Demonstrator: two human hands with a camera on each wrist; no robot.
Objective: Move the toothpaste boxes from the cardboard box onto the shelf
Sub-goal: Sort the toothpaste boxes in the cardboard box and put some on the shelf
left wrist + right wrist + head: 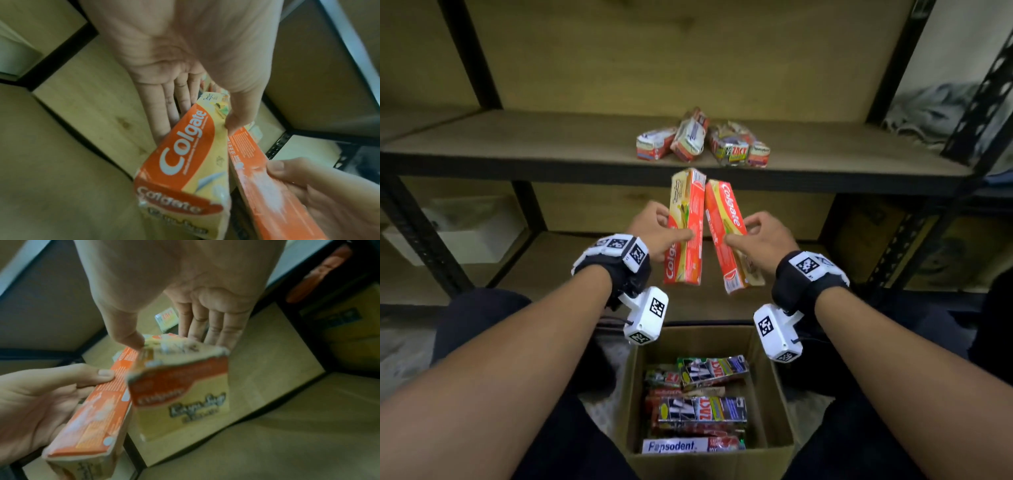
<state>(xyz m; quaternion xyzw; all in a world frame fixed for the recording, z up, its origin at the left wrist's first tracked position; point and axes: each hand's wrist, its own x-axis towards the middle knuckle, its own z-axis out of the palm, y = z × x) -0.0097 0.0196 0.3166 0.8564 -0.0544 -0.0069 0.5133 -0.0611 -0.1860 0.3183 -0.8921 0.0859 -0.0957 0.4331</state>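
With the left hand point(654, 229) grasping one Colgate box point(686, 226) and the right hand point(763, 238) another Colgate box point(726, 236), both mid-frame below the shelf point(517, 144), carry them forward level and set them beside the boxes already there point(702, 140), not on them

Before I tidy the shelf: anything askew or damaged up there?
Yes. The toothpaste boxes on the shelf sit in a loose cluster, angled differently, one leaning; several look crumpled.
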